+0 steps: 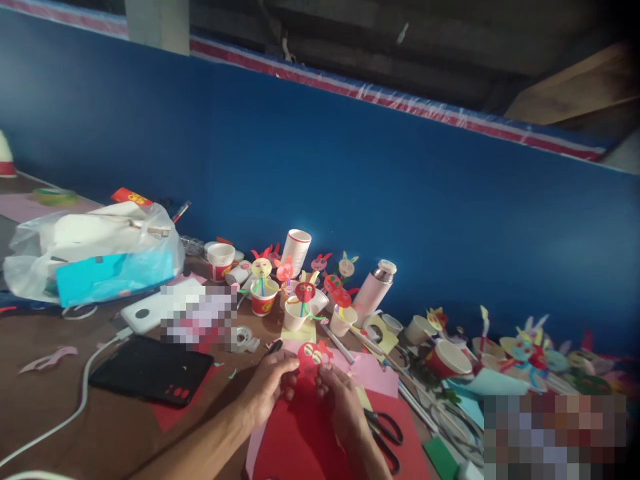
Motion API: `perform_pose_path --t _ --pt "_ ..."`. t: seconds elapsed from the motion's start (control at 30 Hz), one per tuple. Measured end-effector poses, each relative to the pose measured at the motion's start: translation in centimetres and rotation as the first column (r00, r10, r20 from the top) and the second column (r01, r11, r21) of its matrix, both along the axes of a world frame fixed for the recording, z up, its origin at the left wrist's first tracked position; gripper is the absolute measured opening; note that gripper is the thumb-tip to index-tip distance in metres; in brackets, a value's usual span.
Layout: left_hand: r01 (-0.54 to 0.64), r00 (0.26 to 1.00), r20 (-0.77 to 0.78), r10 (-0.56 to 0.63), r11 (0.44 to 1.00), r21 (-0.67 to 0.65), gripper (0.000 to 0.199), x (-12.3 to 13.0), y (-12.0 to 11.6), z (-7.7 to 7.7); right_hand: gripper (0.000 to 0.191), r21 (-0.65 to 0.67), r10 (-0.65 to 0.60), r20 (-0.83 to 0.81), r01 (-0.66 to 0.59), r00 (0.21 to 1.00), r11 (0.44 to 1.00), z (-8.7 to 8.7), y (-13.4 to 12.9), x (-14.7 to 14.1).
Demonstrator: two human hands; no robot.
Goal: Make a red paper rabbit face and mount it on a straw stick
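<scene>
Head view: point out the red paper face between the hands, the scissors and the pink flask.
Red paper face (pixel 313 354): head view, on its front, between the eyes.
Scissors (pixel 373 420): head view, on the black handle.
Pink flask (pixel 373 294): head view, on the body below the metal neck.

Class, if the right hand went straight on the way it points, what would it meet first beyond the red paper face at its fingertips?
Past the red paper face, the right hand would probably meet the white cup holding a red-faced figure, though depth is unclear.
</scene>
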State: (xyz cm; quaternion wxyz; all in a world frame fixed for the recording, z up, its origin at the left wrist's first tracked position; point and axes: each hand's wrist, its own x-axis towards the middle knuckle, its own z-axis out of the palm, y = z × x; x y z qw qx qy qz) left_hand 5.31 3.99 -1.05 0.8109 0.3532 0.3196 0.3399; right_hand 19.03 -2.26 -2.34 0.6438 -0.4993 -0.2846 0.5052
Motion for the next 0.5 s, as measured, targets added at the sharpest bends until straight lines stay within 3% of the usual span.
perform_pose_path --t 0.17,0.5 --pt "0.006 1.000 -0.021 -0.005 0.999 0.049 0.018 0.07 0.12 -0.22 0.026 0.013 0.015 0.040 -0.015 0.999 1.000 -0.14 -0.06 0.11" --pt "-0.018 0.993 -0.115 0.026 0.997 0.075 0.022 0.28 0.78 -0.94 0.030 0.041 -0.030 0.307 0.018 0.951 0.999 0.30 -0.05 0.13"
